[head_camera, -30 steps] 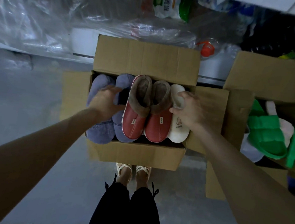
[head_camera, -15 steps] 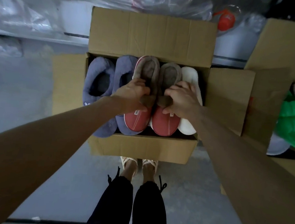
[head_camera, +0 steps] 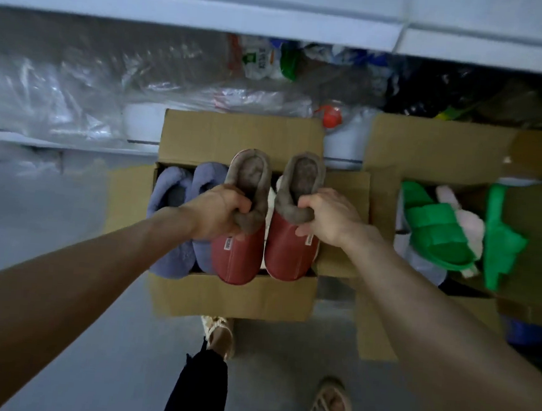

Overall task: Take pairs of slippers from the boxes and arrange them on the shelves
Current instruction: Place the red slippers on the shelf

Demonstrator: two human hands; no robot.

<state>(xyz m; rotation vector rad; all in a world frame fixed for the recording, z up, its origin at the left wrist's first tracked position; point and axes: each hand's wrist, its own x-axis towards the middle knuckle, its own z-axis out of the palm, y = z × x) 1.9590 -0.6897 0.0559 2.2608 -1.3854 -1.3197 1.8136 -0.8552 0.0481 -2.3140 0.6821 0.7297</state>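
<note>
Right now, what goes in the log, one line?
left hand: holds red slipper | right hand: holds other red slipper | blue slippers: in box

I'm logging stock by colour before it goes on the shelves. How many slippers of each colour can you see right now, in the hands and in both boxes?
Red with brown fur lining: 2, one in the left hand, one in the right hand
Blue-grey: 2
White: 1, mostly hidden
Green: 2
Pale pink: 1, partly hidden
Total: 8 visible

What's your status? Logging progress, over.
Left hand and right hand each grip one red fur-lined slipper, above the brown cardboard box. Blue slippers remain inside. Nothing blocking.
</note>
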